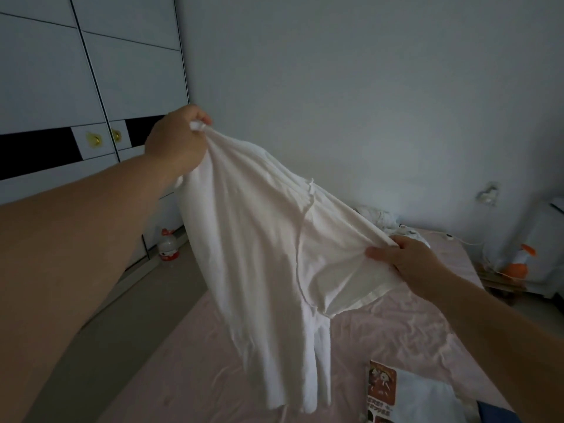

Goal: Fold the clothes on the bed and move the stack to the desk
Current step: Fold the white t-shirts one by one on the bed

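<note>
Head view takes in a dim bedroom, and everything here is placed against the bed with its wrinkled pale pink sheet [412, 331]. Left of the bed stands a white panelled wardrobe with black bands and small brass knobs [45, 87], and on the floor between it and the bed sits a clear plastic bottle with a red label [168, 247]. Above the bed's left side the left hand [177, 141] is raised high, its fingers and thumb bunched tightly round a gathered corner of a soft white cotton T-shirt [259, 254]. The shirt hangs in the air over the bed, thin, creased and limp, its seams showing and its lower hem dangling close to the sheet; it looks held up so that it falls open and can be straightened before folding. Lower and further right, the right hand [406, 264] pinches the shirt's other edge between thumb and curled fingers, pulling the cloth taut between the two hands. Below that hand, on the bed's near edge, lies a white garment with an orange and brown printed panel [396, 392], flat enough to be part of a stack. Beyond the bed's far right corner stands an orange and white toy figure [515, 267].
</note>
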